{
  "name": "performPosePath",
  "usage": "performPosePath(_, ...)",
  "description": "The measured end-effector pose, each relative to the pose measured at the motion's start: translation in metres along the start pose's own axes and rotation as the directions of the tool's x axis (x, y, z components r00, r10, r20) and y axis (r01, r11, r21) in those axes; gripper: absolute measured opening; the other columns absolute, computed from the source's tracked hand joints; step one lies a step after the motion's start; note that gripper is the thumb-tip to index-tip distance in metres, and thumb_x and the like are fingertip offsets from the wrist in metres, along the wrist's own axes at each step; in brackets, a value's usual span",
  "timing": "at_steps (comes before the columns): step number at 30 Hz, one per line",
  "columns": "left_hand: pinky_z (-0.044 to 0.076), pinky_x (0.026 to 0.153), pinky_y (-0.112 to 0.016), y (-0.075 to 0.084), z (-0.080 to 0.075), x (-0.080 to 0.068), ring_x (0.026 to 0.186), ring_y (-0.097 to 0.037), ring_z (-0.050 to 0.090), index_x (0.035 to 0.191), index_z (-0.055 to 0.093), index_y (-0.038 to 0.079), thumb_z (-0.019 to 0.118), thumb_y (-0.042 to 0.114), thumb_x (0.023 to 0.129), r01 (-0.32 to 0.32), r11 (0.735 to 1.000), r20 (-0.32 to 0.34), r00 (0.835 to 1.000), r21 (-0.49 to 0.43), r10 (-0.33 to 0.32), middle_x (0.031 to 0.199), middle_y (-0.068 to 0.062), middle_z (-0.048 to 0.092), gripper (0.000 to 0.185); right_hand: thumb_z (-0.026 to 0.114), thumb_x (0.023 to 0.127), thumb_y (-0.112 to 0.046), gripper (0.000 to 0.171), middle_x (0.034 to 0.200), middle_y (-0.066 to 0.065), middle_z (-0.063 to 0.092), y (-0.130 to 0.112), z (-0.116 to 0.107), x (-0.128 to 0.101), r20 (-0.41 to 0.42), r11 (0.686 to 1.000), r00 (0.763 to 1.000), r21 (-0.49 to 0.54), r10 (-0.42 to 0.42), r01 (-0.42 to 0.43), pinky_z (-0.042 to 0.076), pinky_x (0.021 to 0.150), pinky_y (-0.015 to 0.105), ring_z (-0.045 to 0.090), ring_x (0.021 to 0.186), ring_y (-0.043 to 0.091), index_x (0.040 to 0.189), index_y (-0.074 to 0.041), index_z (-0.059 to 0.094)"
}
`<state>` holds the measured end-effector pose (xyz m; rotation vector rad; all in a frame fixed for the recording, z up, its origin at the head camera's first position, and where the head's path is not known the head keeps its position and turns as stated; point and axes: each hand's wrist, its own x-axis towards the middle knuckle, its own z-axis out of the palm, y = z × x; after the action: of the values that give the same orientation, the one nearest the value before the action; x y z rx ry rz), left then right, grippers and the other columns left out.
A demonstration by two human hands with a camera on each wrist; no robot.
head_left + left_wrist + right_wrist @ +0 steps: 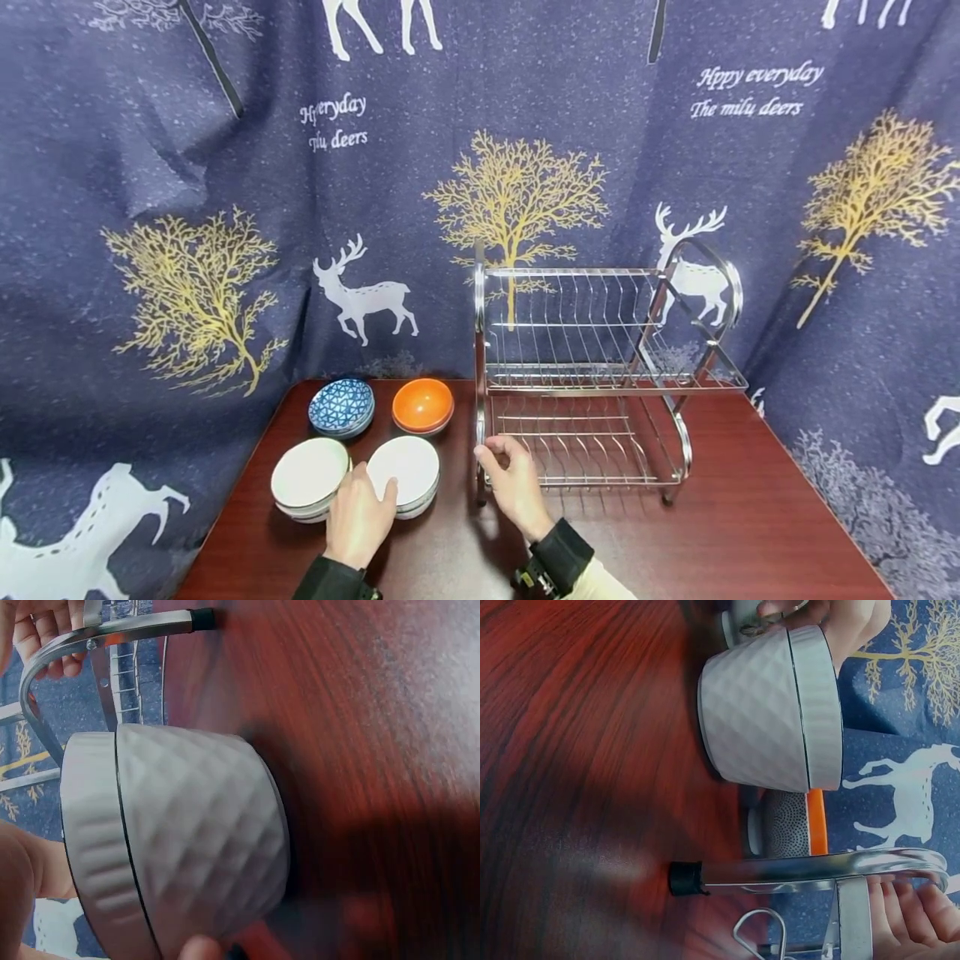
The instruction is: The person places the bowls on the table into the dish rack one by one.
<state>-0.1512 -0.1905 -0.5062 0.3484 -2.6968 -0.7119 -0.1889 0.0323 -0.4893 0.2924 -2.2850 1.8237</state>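
Bowl (406,469) touches left hand (360,517), fingers curled on near rim; rack (592,367) lies right, right hand (513,483) gripping its near-left post.

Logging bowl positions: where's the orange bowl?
Head view: the orange bowl sits at the table's back, between the blue bowl and the dish rack.

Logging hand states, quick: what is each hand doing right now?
Left hand: fingers on the white bowl rim, gripping it.
Right hand: fingers curled round the dish rack frame.
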Motion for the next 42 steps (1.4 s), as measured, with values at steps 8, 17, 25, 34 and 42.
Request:
performPosePath(8, 0.046, 0.070, -0.060, -0.002, 0.007, 0.004, 0.081, -0.055, 0.059, 0.101, 0.055, -0.017, 0.062, 0.016, 0.087, 0.022, 0.999, -0.018, 1.000, -0.038, -0.023, 0.088, -0.038, 0.060, 0.038, 0.063, 0.091, -0.007, 0.014, 0.087, 0.011, 0.068, 0.007, 0.003, 0.002, 0.015, 1.000, 1.000, -0.021, 0.001, 0.000, 0.049, 0.066, 0.024, 0.062, 0.074, 0.021, 0.100, 0.004, 0.064)
performPosePath(17, 0.046, 0.066, -0.059, -0.003, 0.007, 0.013, 0.077, -0.054, 0.059, 0.096, 0.057, -0.016, 0.055, 0.003, 0.086, 0.048, 0.998, -0.009, 0.999, -0.032, -0.048, 0.086, -0.038, 0.060, 0.021, 0.066, 0.090, -0.018, 0.008, 0.077, -0.003, 0.064, 0.027, 0.004, 0.006, 0.004, 0.996, 1.000, -0.083, -0.030, 0.030, 0.048, 0.062, 0.023, 0.057, 0.067, 0.008, 0.090, -0.010, 0.066)
performPosePath(25, 0.046, 0.059, -0.057, -0.004, 0.006, 0.017, 0.068, -0.052, 0.059, 0.089, 0.058, -0.012, 0.053, 0.000, 0.085, 0.023, 1.000, -0.015, 1.000, 0.003, -0.023, 0.076, -0.036, 0.060, 0.014, 0.065, 0.091, -0.013, 0.006, 0.071, -0.005, 0.061, 0.025, 0.003, 0.005, 0.014, 0.989, 0.997, -0.125, -0.077, 0.079, 0.047, 0.058, 0.022, 0.053, 0.061, 0.005, 0.085, -0.012, 0.065)
performPosePath(34, 0.045, 0.050, -0.056, -0.001, 0.003, 0.023, 0.057, -0.049, 0.058, 0.085, 0.057, -0.008, 0.052, -0.001, 0.087, -0.120, 0.990, -0.085, 0.988, 0.075, 0.126, 0.067, -0.032, 0.060, 0.009, 0.065, 0.091, -0.014, 0.007, 0.070, -0.007, 0.060, 0.027, 0.002, 0.007, 0.020, 0.987, 0.998, -0.143, -0.066, 0.068, 0.045, 0.057, 0.022, 0.052, 0.060, 0.004, 0.084, -0.014, 0.065)
performPosePath(42, 0.045, 0.048, -0.056, 0.004, -0.003, 0.030, 0.057, -0.049, 0.058, 0.085, 0.058, -0.007, 0.056, -0.003, 0.083, -0.173, 0.976, -0.100, 0.977, 0.129, 0.187, 0.069, -0.031, 0.061, 0.005, 0.064, 0.092, -0.016, 0.009, 0.070, -0.005, 0.059, 0.026, 0.001, 0.006, 0.037, 0.989, 0.998, -0.137, -0.058, 0.062, 0.045, 0.056, 0.022, 0.052, 0.060, 0.005, 0.083, -0.013, 0.065)
